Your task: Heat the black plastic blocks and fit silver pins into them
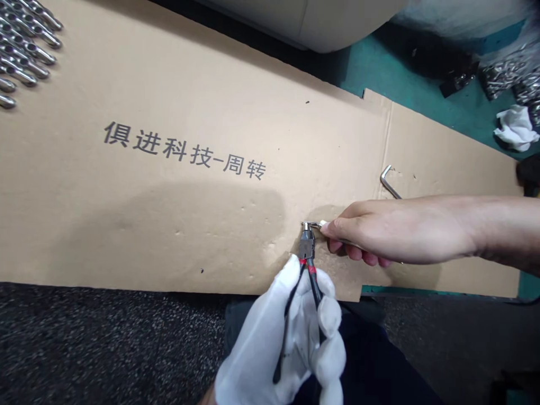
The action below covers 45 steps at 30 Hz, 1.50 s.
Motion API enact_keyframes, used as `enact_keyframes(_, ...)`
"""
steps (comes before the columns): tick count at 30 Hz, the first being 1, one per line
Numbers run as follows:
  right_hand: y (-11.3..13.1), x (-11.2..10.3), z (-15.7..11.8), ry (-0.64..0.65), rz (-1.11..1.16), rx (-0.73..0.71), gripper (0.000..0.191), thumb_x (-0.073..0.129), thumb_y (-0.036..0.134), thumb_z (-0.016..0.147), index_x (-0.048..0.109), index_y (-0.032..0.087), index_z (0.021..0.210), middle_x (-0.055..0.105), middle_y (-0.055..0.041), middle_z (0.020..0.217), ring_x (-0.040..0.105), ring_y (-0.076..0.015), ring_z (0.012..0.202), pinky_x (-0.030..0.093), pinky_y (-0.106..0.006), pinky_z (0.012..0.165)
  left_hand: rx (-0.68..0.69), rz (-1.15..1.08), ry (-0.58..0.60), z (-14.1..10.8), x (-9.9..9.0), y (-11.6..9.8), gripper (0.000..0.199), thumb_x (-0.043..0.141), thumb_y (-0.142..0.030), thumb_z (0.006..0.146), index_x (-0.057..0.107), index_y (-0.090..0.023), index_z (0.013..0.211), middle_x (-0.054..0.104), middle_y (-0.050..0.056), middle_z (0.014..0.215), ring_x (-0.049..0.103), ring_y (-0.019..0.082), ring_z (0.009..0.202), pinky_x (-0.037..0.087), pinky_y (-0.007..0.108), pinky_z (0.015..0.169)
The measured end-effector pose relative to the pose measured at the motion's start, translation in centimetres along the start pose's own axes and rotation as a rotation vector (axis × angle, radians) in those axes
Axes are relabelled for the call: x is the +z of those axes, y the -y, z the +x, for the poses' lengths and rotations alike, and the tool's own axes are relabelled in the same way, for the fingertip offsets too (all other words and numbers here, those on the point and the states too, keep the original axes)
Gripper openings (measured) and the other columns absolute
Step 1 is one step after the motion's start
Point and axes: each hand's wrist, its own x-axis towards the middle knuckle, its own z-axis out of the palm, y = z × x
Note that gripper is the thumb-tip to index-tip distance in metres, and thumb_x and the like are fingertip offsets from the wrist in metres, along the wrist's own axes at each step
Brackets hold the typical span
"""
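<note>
Left hand: a white cotton glove covers the left hand (pixel 280 343), which rises from the bottom edge, its fingers wrapped around the handles of a pair of pliers (pixel 306 247).
Pliers: the handles are black with red bands. They are pressed toward each other, and the jaws stand closed on the end of a small silver metal piece (pixel 315 225).
Right hand: the bare right hand (pixel 400 233) reaches in from the right edge, its thumb and forefinger pinching the far end of the small silver metal piece. Its fingers curl over a thin metal rod (pixel 400 262). At this size, the link between piece and rod cannot be made out with certainty.
Work position: both hands meet just above the lower edge of a flattened cardboard sheet (pixel 169 84), with the pliers' tip touching neither the sheet nor its grey Chinese print (pixel 181 149), as far as the view shows.
On the sheet: an L-shaped hex key (pixel 388 181) lies just beyond the right hand; rows of polished steel fittings (pixel 25 53) lie at the upper left.
Beyond the sheet: a white rag (pixel 515 128) and heaped metal parts (pixel 504 73) lie on a teal floor (pixel 422 62).
</note>
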Motion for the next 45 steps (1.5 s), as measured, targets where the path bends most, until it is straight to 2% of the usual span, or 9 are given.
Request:
enact_keyframes(5,0.7,-0.4,-0.1,0.025,-0.074,-0.002,0.029,0.041,0.026,0.097,0.069,0.022,0.090,0.072,-0.0047,0.081,0.068,-0.0196,0.066,0.051,-0.029,0.060,-0.110,-0.049,0.095,-0.1,-0.5,-0.6,0.048,0.035,-0.052,0.107,0.068,-0.017,0.110,0.073,0.004,0.081,0.075,0.021,0.063,0.062,0.032,0.055)
enact_keyframes(7,1.0,-0.5,-0.2,0.029,-0.117,-0.019,0.027,0.042,0.023,0.096,0.068,0.022,0.088,0.072,-0.0043,0.082,0.067,-0.0201,0.068,0.051,-0.030,0.062,-0.095,-0.096,0.114,-0.2,-0.6,-0.4,0.046,0.036,-0.052,0.107,0.068,-0.019,0.111,0.073,0.003,0.081,0.075,0.020,0.062,0.061,0.031,0.055)
enact_keyframes(11,1.3,-0.7,-0.1,0.011,-0.201,-0.089,0.029,0.040,0.025,0.099,0.067,0.023,0.088,0.073,-0.0047,0.086,0.067,-0.0219,0.076,0.050,-0.031,0.067,-0.028,-0.123,0.091,-0.3,-0.9,0.0,0.042,0.038,-0.049,0.107,0.068,-0.019,0.111,0.073,0.002,0.079,0.073,0.018,0.058,0.058,0.026,0.050)
enact_keyframes(16,1.5,-0.9,0.4,0.048,-0.252,-0.049,0.038,0.036,0.029,0.103,0.071,0.020,0.092,0.073,-0.0071,0.090,0.067,-0.0212,0.075,0.050,-0.031,0.068,-0.110,-0.063,0.127,-0.3,-1.3,-0.3,0.045,0.042,-0.054,0.105,0.069,-0.018,0.109,0.073,0.003,0.078,0.073,0.020,0.058,0.060,0.029,0.052)
enact_keyframes(20,1.0,-0.6,0.9,0.053,-0.220,-0.089,0.046,0.032,0.035,0.106,0.071,0.020,0.089,0.072,-0.0066,0.086,0.066,-0.0215,0.075,0.049,-0.031,0.067,-0.013,-0.113,0.082,-0.2,-1.3,0.2,0.051,0.035,-0.057,0.107,0.068,-0.019,0.112,0.073,0.002,0.076,0.073,0.018,0.056,0.056,0.024,0.048)
enact_keyframes(30,-0.6,1.0,1.0,0.015,-0.057,-0.104,0.056,0.027,0.054,0.107,0.061,0.020,0.077,0.068,-0.0083,0.078,0.058,-0.0209,0.067,0.045,-0.036,0.064,-0.040,-0.156,0.145,-0.1,-0.8,0.4,0.048,0.038,-0.053,0.107,0.070,-0.017,0.111,0.075,0.004,0.078,0.074,0.019,0.058,0.059,0.027,0.049)
enact_keyframes(36,-0.9,1.4,0.9,0.004,0.042,-0.106,0.055,0.029,0.055,0.106,0.062,0.020,0.078,0.059,-0.0043,0.069,0.048,-0.0174,0.059,0.041,-0.033,0.058,-0.016,-0.161,0.153,-0.4,-0.8,0.2,0.039,0.043,-0.046,0.107,0.070,-0.018,0.110,0.073,0.001,0.077,0.072,0.016,0.056,0.054,0.023,0.046)
enact_keyframes(41,-1.2,1.5,0.9,0.000,0.068,-0.121,0.054,0.030,0.054,0.107,0.063,0.020,0.081,0.058,-0.0027,0.068,0.050,-0.0160,0.058,0.041,-0.030,0.055,-0.082,-0.191,0.196,-0.4,-0.9,-0.3,0.036,0.043,-0.042,0.107,0.070,-0.017,0.111,0.072,0.000,0.077,0.068,0.014,0.052,0.053,0.023,0.043)
enact_keyframes(45,-1.3,1.5,0.8,-0.003,0.078,-0.155,0.053,0.029,0.052,0.108,0.062,0.019,0.082,0.058,-0.0019,0.068,0.051,-0.0146,0.057,0.040,-0.028,0.055,-0.028,-0.185,0.202,-0.8,-1.2,-0.4,0.043,0.039,-0.044,0.108,0.071,-0.016,0.111,0.070,0.001,0.076,0.066,0.013,0.050,0.051,0.022,0.041)
